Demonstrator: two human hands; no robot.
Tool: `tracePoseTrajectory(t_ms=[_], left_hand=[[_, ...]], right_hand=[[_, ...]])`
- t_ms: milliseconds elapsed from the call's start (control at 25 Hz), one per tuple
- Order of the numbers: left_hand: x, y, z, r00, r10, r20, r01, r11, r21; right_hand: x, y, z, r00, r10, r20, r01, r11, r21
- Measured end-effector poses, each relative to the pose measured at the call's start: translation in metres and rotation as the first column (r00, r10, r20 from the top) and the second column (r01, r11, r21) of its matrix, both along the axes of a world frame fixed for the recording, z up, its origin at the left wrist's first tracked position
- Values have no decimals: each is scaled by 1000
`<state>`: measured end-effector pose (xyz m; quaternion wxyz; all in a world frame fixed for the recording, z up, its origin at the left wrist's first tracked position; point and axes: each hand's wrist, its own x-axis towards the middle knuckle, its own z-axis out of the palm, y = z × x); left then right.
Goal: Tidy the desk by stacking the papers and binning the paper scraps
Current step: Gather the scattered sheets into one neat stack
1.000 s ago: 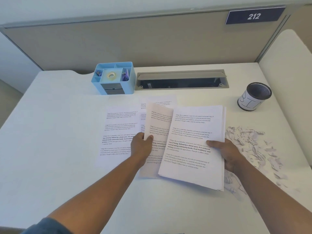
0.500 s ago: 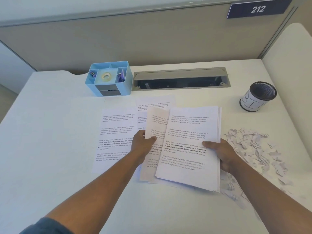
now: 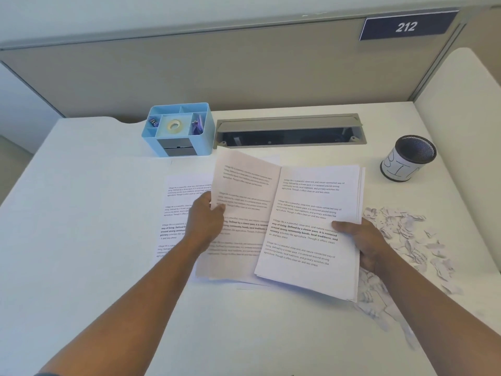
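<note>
My right hand (image 3: 363, 240) grips a stack of printed papers (image 3: 311, 234) by its right edge, thumb on top, held above the white desk (image 3: 81, 240). My left hand (image 3: 207, 221) pinches the left edge of a single printed sheet (image 3: 244, 207), which is lifted and tilted, its right side tucked under the stack. Another printed sheet (image 3: 176, 202) lies flat on the desk to the left, partly covered by my left hand. A pile of torn paper scraps (image 3: 401, 234) is spread on the desk right of the stack. A black mesh cup marked as the bin (image 3: 408, 158) stands at the back right.
A light blue desk organiser (image 3: 177, 130) with tape stands at the back centre-left. A grey cable slot (image 3: 290, 130) with its lid open runs along the back. A partition wall (image 3: 244, 69) bounds the rear, and a white side panel (image 3: 461, 104) bounds the right.
My left hand has lifted the single sheet off the desk and raised its far end, sliding it toward the stack. The right hand keeps holding the stack in about the same place.
</note>
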<state>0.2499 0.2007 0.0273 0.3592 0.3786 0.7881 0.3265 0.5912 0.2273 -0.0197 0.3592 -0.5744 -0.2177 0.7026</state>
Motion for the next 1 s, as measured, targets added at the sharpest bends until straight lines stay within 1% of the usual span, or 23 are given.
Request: tracePoseTrajectory(t_ms=[120,240,400,480,560,640,760,880,1000], left_hand=[[-23,-3,23,998,-10,-66,13,999,43],[-42,-11,49,998,-20,-53,25,995,96],[-63,-24,70,997,-39,64,30,989,143],[-69,-30,74,981,-35,193,5,988,152],[-71,-35,75,941,-33,338,-25,986,166],[-68,-38,70,900,-10,436,-65,985,157],[-50,-42,51,882,27,471,-89,990,111],[-27,-50,27,885,18,465,-51,997,57],[-13,-60,12,877,10,480,-33,999,39]], right_hand=[[2,-4,4,1000,-2,6,2,1000,18],[0,-11,8,1000,10,8,-10,999,36],[-4,-21,11,1000,14,15,-15,999,50],[-6,-26,12,1000,21,11,-22,998,54],[-8,-29,13,999,37,6,-37,998,54],[-13,-33,15,998,62,-5,-61,997,51],[-26,-41,21,993,111,-45,-109,993,50],[-40,-48,27,985,142,-99,-137,989,57],[-47,-55,33,979,151,-134,-143,988,66]])
